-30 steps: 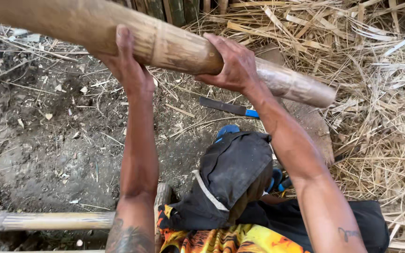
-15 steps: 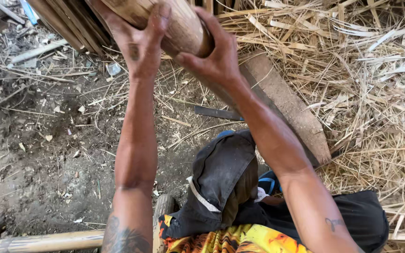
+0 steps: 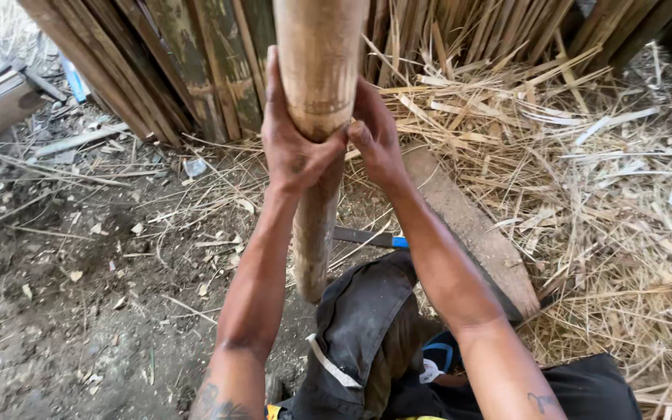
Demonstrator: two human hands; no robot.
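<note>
A thick tan bamboo pole (image 3: 316, 70) stands almost upright in front of me, its lower end near the ground by my knee. My left hand (image 3: 293, 140) wraps its left side and my right hand (image 3: 375, 132) grips its right side, both at the same height. A blade with a blue handle (image 3: 371, 238) lies on the ground just behind the pole. My bent knee in dark trousers (image 3: 363, 311) is below the hands.
Split bamboo slats (image 3: 180, 62) lean against the back. A flat wooden plank (image 3: 476, 229) lies on the ground to the right. Dry bamboo shavings (image 3: 616, 194) cover the right side. Bare dirt (image 3: 79, 295) spreads on the left.
The pole has swung from lying almost level across the top of the view to standing nearly upright. Both hands have kept their grip and turned with it.
</note>
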